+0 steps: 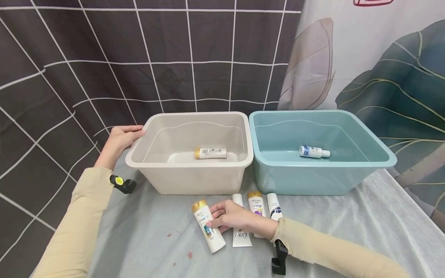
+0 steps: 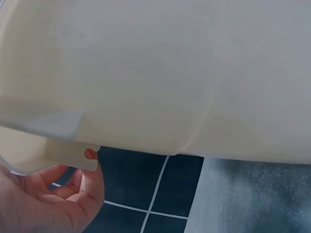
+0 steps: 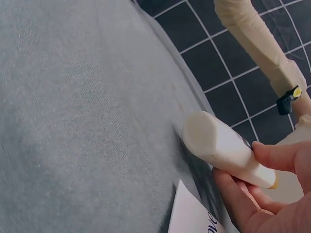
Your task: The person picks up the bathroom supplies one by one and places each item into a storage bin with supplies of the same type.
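My right hand holds a white shampoo bottle with a gold cap between thumb and fingers, tilted, close over the cloth. In the right wrist view the bottle's base faces the camera. My left hand grips the left rim of the beige tub; in the left wrist view, fingers curl under its lip. A gold-capped tube lies inside that tub. Beside my right hand lie a white Dove tube, a second gold-capped bottle and a white bottle with a dark label, partly hidden by the hand and wrist.
A blue tub stands right against the beige one, with a small white-and-blue bottle lying in it. Grey cloth covers the table. Behind hang a dark checked curtain and a leaf-patterned one.
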Available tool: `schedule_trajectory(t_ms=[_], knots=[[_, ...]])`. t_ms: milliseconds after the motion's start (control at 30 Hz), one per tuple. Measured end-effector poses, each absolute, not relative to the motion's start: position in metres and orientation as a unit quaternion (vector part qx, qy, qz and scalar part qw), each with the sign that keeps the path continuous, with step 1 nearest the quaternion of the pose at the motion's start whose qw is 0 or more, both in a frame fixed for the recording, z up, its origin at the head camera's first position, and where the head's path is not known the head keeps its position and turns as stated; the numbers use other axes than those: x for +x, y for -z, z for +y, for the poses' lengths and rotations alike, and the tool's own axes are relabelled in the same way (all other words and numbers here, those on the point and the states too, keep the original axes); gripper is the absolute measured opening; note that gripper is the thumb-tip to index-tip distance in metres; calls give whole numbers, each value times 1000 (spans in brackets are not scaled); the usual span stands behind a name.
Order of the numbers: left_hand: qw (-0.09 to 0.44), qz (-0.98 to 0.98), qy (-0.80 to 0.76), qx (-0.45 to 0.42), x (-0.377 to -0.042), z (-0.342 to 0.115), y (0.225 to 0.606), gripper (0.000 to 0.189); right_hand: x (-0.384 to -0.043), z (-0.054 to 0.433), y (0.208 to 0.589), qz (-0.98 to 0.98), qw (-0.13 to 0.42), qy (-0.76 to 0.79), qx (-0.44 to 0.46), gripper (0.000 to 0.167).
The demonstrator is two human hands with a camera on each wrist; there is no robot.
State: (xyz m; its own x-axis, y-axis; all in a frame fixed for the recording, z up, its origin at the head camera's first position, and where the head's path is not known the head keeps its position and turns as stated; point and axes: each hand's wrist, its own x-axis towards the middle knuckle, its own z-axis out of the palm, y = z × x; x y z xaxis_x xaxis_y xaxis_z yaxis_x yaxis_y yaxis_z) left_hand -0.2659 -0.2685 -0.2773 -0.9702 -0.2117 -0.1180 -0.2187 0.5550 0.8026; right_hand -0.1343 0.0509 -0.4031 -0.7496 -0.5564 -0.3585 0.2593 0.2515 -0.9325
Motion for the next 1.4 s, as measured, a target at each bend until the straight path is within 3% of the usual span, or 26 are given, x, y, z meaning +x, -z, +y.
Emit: schedule_trajectory(t_ms=[1400], knots=[[-10,896,-433,-101,-263,-270,273,48,-137,64,352,727,331,573,-184,39]])
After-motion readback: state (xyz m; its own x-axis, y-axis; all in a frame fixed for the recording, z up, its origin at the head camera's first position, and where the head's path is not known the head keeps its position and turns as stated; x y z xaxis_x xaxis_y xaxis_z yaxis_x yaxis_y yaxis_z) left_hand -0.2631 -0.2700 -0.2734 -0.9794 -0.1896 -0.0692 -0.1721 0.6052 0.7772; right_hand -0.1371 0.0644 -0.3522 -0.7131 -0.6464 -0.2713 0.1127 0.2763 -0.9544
